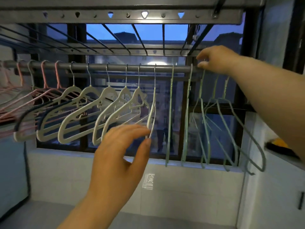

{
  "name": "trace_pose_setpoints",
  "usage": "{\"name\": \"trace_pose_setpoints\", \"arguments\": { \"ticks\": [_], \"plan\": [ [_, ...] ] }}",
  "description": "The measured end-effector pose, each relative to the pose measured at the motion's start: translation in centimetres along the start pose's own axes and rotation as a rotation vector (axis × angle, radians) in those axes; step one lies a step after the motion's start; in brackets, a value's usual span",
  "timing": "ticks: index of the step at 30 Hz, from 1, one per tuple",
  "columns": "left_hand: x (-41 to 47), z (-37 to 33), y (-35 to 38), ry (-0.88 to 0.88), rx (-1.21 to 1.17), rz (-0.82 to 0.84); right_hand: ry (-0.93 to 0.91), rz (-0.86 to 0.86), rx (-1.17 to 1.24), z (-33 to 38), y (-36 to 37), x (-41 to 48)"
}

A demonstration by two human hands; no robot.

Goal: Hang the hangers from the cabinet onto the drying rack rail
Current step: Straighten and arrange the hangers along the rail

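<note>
A grey rail (115,67) runs across the view below the ceiling drying rack (122,15). Pink hangers (24,96) hang at its left, several white hangers (79,119) in the middle, two green hangers (170,113) to their right. My right hand (214,59) pinches the hooks of a bunch of green hangers (231,123) at the rail's right end. My left hand (122,156), blurred, pinches the bottom of the rightmost white hanger (152,116) between thumb and fingertips.
A barred window (165,38) lies behind the rail, above a white tiled sill wall (181,187). A white cabinet (280,187) with a dark handle stands at the right, with a black and yellow object (279,146) on top.
</note>
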State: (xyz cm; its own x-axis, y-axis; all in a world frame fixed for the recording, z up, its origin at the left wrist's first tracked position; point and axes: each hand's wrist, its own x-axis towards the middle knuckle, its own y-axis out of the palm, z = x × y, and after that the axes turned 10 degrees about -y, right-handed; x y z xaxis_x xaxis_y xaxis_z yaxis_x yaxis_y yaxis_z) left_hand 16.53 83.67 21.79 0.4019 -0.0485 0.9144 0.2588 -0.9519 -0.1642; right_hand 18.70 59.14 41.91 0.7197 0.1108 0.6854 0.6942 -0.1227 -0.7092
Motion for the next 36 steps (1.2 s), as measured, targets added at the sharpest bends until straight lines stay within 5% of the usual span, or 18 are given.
{"name": "trace_pose_setpoints", "arguments": {
  "ticks": [20,36],
  "plan": [
    [-4.7,-11.2,14.4,-0.030,0.318,0.075,-0.068,0.028,0.201,-10.2,1.6,-1.1],
    [-4.3,-13.0,17.8,-0.001,0.558,-0.019,-0.001,-0.017,0.223,-12.3,1.9,-1.9]
  ]
}}
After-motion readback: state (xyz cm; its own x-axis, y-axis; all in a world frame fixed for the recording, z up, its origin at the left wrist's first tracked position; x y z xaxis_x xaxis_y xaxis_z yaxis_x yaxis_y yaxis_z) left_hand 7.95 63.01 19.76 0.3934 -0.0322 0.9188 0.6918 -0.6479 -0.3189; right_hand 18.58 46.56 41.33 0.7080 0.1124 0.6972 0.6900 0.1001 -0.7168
